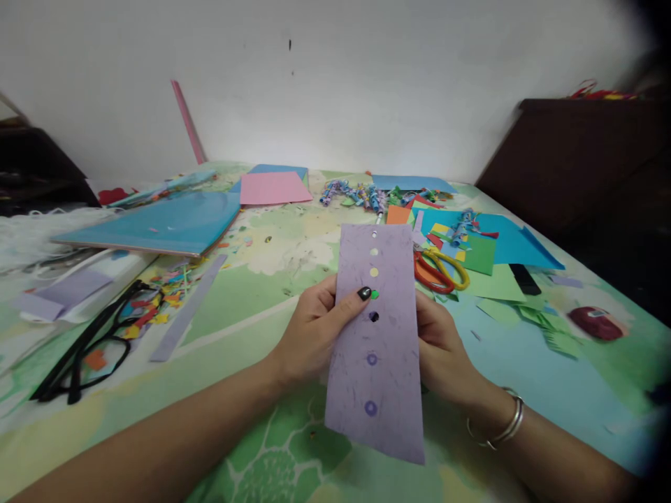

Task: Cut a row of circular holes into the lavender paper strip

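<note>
A purple paper strip [377, 381] stands nearly upright in front of me, with a column of small round holes in its upper part and two drawn rings lower down. My left hand [319, 318] grips its left edge, the thumb with dark nail polish lying on the front beside a hole that shows green. Behind the right edge, my right hand [440, 342] is closed on the strip, its fingertips hidden by the paper. Green, yellow and white show through the other holes.
Red and yellow scissors [437, 271] lie behind my right hand, near coloured paper sheets [503, 241]. Black glasses [99, 356], paper scraps and a blue folder [157, 220] are at left. Curled paper pieces [361, 195] lie towards the wall.
</note>
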Demonstrator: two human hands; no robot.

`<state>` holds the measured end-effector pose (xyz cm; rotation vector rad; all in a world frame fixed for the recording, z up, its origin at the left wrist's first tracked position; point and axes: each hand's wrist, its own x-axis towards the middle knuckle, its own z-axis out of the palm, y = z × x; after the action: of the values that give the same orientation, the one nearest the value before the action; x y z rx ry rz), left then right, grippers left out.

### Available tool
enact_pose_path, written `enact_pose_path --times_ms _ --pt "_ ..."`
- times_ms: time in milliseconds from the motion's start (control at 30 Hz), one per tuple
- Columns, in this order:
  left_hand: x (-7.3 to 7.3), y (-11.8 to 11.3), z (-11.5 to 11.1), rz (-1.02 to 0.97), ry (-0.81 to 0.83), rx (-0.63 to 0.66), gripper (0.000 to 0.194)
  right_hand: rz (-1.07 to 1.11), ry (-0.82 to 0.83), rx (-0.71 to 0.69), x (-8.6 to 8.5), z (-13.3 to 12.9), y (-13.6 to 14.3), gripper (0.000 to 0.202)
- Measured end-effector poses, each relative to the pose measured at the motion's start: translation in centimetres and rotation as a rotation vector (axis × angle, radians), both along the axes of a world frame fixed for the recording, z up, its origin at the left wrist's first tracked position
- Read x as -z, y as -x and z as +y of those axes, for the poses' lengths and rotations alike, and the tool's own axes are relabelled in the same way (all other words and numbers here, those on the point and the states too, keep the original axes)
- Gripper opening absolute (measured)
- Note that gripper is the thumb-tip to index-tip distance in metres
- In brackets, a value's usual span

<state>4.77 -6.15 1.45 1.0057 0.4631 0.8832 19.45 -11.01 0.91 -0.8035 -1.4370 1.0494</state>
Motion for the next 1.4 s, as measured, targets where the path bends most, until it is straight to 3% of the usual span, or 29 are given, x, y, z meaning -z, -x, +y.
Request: enact_pose_path --times_ms 333,467,567,733,967,1067,1167,1400 --pt "0.0 -0.2 -0.5 0.032 0.027 -0.059 0.018 0.004 0.03 0.004 0.3 0.0 0.0 0.024" --pt "-0.3 0.0 0.0 0.044 0.004 -0.192 0.015 -0.086 0.057 -0.028 0.4 0.1 -0.2 0.012" --pt "-0.4 0.2 0.4 0.058 -0.043 -0.256 0.017 -0.12 0.063 0.069 0.0 0.4 -0.5 0.008" --pt "-0.1 0.4 0.3 0.098 -0.095 -0.24 0.02 -0.138 0.071 0.274 -0.7 1.0 -1.2 0.004" --pt "0.2 0.4 0.5 0.139 -0.129 -0.245 0.022 -0.144 0.201 0.258 -0.5 1.0 -1.1 0.013" --pt "0.4 0.3 0.5 0.152 -0.14 -0.248 0.024 -0.015 0.228 0.226 -0.8 0.8 -1.0 0.011" --pt "0.3 0.1 0.5 0.163 -0.156 -0.266 0.025 0.113 0.249 0.191 -0.8 0.8 -1.1 0.022" --pt "0.0 0.2 0.9 0.171 -0.197 -0.235 0.023 -0.048 0.227 0.227 -0.9 0.8 -1.3 0.014"
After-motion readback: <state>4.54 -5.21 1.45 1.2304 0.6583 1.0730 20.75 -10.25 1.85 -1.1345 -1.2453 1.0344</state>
